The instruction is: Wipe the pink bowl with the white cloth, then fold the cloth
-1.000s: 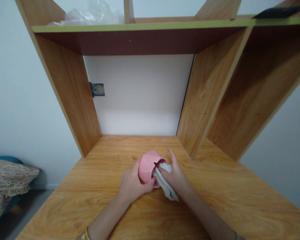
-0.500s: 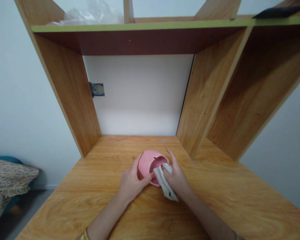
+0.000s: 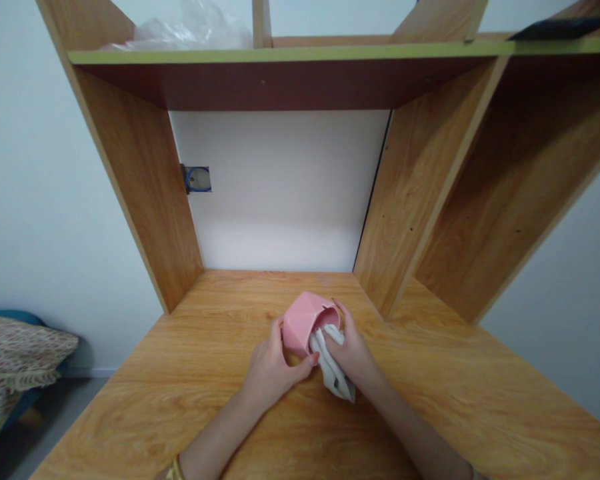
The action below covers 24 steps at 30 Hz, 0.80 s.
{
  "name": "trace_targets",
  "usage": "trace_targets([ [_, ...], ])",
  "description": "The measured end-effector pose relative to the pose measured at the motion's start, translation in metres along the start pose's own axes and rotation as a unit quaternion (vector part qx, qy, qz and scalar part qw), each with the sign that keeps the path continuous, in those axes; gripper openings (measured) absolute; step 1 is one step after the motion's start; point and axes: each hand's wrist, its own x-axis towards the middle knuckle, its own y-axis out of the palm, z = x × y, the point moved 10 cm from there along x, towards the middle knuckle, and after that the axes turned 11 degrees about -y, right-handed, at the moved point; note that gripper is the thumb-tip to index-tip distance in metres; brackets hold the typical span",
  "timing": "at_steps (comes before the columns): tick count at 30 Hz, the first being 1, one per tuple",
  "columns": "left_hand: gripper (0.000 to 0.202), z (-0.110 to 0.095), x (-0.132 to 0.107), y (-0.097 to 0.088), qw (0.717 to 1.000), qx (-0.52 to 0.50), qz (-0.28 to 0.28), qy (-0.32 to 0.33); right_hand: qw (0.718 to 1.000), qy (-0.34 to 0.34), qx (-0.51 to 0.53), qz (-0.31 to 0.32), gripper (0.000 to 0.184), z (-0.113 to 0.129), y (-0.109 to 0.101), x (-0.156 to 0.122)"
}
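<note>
Since ½ sec ago the pink pot (image 3: 303, 323) has rolled in the grip & shifted a touch up and R; its mouth, which faced more twd the camera, now points more to the R, and the L thumb has slid to the lower rim. Prob. means a diff. stretch of inner wall now meets the cloth (image 3: 334, 375). Pot's tipped on its side, mid-desk, btwn both hands; can't tell if it touches the desk (image 3: 180, 387) or is held just above. L hand (image 3: 270, 373) is half open in a wide C, fingers round the pot's L side, thumb tip at the rim nr the cloth. R hand (image 3: 355, 353) is bunched on the cloth at the mouth, one finger raised by the far rim; its other fingertips are mostly hidden. Materials: pot looks hard & glossy, prob. ceramic or plastic, w/ flat angled facets, a roundish mouth & a small notch (image 3: 325, 307) in the rim. Cloth is pale grey, soft, folded thick, tail hanging twd the viewer. Desk is smooth wood-grain board, orange-brown; back panel (image 3: 280, 193) plain white, matte. Crinkly clear plastic (image 3: 190, 30) on the shelf (image 3: 280, 53), up L.
</note>
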Motion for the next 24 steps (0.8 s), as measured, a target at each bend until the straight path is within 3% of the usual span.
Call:
trace_targets([
  [9, 0.063, -0.004, -0.001, -0.006, 0.998, 0.058, -0.013, 0.004, 0.995, 0.018, -0.078, 0.052, 0.07, 0.002, -0.004, 0.001],
  [18, 0.069, -0.007, -0.002, -0.009, 0.99, 0.126, -0.027, 0.048, 0.993, -0.02, -0.024, 0.117, 0.067, 0.011, 0.012, -0.003],
  [24, 0.068, -0.004, -0.002, -0.009, 0.995, 0.088, -0.013, 0.041, 0.993, -0.035, -0.002, 0.112, 0.066, 0.007, 0.013, -0.004],
])
